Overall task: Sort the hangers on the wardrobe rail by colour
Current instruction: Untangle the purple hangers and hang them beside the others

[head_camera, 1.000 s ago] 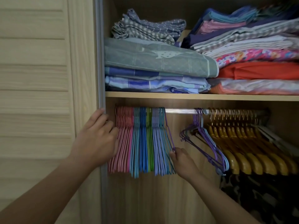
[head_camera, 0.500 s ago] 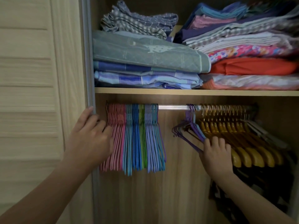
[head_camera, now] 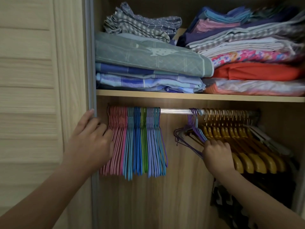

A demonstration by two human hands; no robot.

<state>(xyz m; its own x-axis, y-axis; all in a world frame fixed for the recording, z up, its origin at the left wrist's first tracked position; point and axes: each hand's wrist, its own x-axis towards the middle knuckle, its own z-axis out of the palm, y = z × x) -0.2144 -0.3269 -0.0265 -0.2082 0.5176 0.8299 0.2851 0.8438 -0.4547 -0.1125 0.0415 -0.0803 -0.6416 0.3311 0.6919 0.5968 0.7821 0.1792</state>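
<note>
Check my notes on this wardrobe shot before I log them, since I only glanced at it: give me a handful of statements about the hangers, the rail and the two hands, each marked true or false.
1. The pink hangers hang at the left end of the rail. True.
2. The right hand grips the green hangers. False: its fingers curl round the loose purple hangers, beside the yellow hangers.
3. A bare stretch of rail separates the tight left bunch from the purple hangers. True.
4. The left hand hangs away from the hangers. False: it rests against the pink hangers, fingers relaxed.
5. The shelf above the rail holds shoes. False: it holds folded fabrics.
</note>
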